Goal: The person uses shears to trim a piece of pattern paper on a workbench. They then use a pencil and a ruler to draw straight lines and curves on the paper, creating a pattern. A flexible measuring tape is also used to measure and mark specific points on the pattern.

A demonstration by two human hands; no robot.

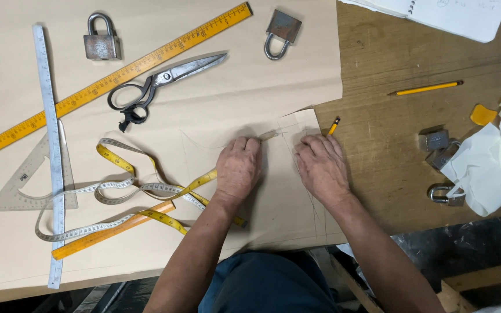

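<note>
Paper (204,122), tan and pencil-lined, lies flat under both hands (238,168).

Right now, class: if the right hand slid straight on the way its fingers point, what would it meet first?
Most likely the short pencil lying just beyond the right hand, at the paper's edge.

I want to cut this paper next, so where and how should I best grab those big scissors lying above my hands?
Probably by the black handle loops: the scissors lie closed and flat on the brown paper, handles at the lower left, blades pointing up right toward the padlock. Your left hand is nearer; come in from below, fingers into the loops, clear of the yellow ruler just above.
</note>
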